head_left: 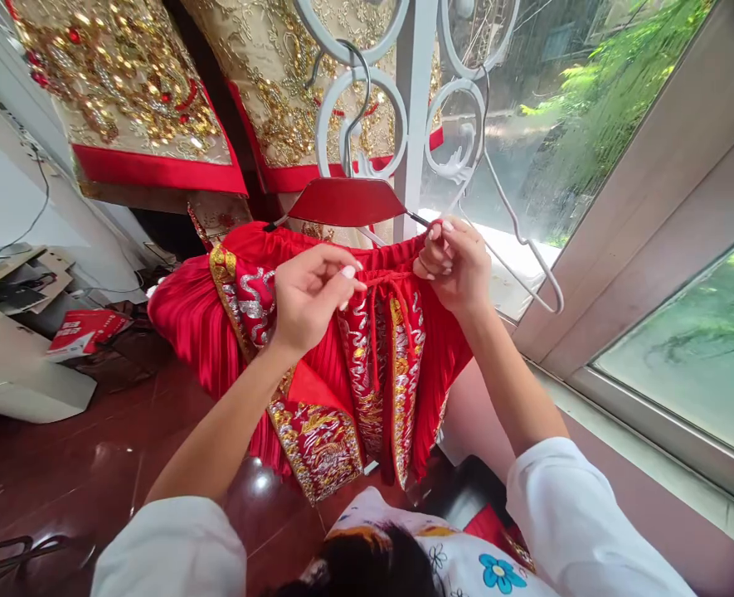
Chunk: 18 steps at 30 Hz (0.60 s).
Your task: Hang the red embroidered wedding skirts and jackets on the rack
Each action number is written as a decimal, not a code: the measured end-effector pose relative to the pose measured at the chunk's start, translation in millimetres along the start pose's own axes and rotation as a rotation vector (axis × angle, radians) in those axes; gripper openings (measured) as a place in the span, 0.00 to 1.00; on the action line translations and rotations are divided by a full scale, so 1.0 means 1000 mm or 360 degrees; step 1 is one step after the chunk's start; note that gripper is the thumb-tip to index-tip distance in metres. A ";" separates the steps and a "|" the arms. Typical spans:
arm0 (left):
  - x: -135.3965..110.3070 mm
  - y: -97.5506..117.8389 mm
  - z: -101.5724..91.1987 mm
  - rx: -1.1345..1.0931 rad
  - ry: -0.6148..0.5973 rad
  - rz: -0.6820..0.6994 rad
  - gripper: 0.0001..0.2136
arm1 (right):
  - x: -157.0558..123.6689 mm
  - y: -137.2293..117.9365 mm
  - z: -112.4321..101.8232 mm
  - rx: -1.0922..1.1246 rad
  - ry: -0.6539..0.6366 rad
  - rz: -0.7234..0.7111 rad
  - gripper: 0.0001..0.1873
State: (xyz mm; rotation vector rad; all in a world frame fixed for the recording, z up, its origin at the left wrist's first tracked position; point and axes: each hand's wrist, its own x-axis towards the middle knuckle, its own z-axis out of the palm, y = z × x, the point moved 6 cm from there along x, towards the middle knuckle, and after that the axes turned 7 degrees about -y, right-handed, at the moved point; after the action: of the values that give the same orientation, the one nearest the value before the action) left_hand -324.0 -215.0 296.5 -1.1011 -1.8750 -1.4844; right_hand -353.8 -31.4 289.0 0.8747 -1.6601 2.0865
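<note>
A red pleated skirt (198,319) with gold and silver embroidered panels hangs from a red clip hanger (347,201) hooked on a white scrolled window grille (413,99). My left hand (310,294) pinches the skirt's waistband near its middle, fingers closed on the fabric. My right hand (454,261) is closed around the right end of the waistband at the hanger's clip. A red drawstring (382,282) runs between the two hands.
Two gold-embroidered garments with red hems (123,91) hang behind. An empty wire hanger (522,240) hangs on the grille at right, by the window (683,348). White equipment (12,365) and red papers (84,330) lie on the dark red floor at left.
</note>
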 end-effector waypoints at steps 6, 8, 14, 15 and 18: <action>-0.015 0.013 -0.009 0.0894 0.0445 0.0045 0.09 | -0.019 -0.006 -0.010 -0.0413 0.0305 -0.0107 0.10; -0.017 0.016 -0.011 0.0978 0.0541 -0.0009 0.13 | -0.032 -0.005 -0.021 -0.0614 0.0471 -0.0020 0.10; -0.022 0.040 -0.025 0.1235 0.0761 -0.0064 0.08 | -0.082 -0.007 -0.026 -0.1025 0.0777 0.0003 0.11; -0.020 0.044 -0.019 0.1329 0.0668 -0.0008 0.08 | -0.088 -0.010 -0.016 -0.1194 0.0759 -0.0072 0.10; -0.006 0.039 0.014 0.1529 0.0092 0.0086 0.08 | -0.094 -0.013 0.018 -0.1786 0.0597 -0.0168 0.13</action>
State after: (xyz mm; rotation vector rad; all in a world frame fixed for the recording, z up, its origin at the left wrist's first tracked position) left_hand -287.3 -200.2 309.4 -0.6076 -2.0963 -0.4212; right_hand -270.6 -34.4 240.0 0.1636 -2.0514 0.8574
